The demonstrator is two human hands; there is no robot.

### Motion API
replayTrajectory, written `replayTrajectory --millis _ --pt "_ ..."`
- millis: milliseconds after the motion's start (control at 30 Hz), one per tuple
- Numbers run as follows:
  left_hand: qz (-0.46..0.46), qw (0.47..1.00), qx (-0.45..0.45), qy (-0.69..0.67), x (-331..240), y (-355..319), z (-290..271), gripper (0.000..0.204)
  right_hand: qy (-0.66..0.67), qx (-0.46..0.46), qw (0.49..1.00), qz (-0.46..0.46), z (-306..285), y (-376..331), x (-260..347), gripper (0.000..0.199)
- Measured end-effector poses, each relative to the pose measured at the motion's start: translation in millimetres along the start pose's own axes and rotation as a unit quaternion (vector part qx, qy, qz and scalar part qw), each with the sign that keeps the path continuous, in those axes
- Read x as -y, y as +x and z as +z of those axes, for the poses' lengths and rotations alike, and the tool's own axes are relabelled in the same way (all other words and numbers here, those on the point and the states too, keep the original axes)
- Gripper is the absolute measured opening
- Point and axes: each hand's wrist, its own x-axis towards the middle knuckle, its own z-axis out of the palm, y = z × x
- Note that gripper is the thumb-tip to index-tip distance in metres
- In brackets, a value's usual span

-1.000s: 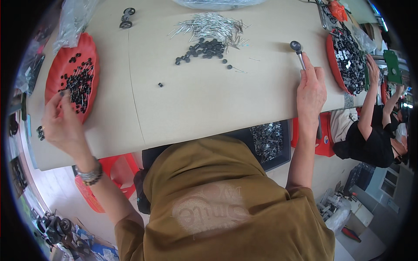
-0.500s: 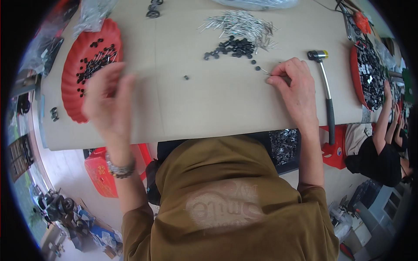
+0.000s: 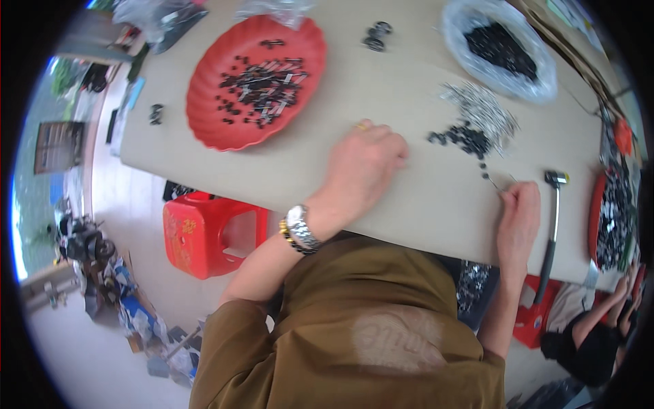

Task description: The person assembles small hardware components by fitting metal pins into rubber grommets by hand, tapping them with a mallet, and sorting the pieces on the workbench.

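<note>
My right hand (image 3: 520, 210) rests at the right of the table, thumb and fingers pinched on a thin metal pin (image 3: 495, 184). The pin's tip points toward a small round black cap (image 3: 485, 176); whether they touch I cannot tell. Beyond lie a pile of black caps (image 3: 469, 139) and a heap of silvery pins (image 3: 485, 112). My left hand (image 3: 364, 167) is on the table left of the pile, fingers curled down and closed. What its fingertips hold, if anything, is hidden. To its left is a red scalloped tray (image 3: 203, 126) holding black-capped pins (image 3: 269, 88).
A hammer (image 3: 554, 211) lies right of my right hand. A plastic bag of black parts (image 3: 504, 51) stands at the back. Small black wheel-like pieces (image 3: 376, 37) sit near it. A red tray of dark parts (image 3: 596, 218) and a co-worker (image 3: 586, 337) are at the far right.
The view has swung left. My left hand has moved from over the red tray to the bare tabletop, its fingers now curled. My right hand still pinches the pin beside the caps.
</note>
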Motion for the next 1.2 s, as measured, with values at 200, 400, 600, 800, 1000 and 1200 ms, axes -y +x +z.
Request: replayTrajectory --millis 200,400,600,800,1000,1200 --pt "-0.002 0.999 0.030 -0.034 -16.9 -4.5 21.4 0.014 0.172 -0.034 0.979 0.107 -0.3 -5.9 2.5 0.007" --pt "0.017 1.000 -0.011 0.014 -27.6 -4.2 27.8 0.014 0.314 -0.003 0.944 0.099 -2.5 1.5 36.6 0.012" --pt "0.002 1.000 -0.016 -0.013 -22.5 -5.9 18.0 0.028 0.448 0.051 0.871 0.196 17.7 16.7 63.8 0.006" --pt "-0.045 0.996 -0.007 -0.078 -23.6 -12.4 5.0 0.028 0.417 0.076 0.890 0.168 34.6 26.5 77.0 0.006" --pt "-0.068 0.994 -0.033 -0.076 -26.3 -22.9 2.8 0.028 0.344 0.069 0.935 0.054 50.6 28.1 71.7 0.009" --pt "-0.056 0.994 -0.047 -0.081 -23.1 -24.4 4.7 0.027 0.318 0.067 0.945 0.036 51.4 30.0 71.8 0.008"
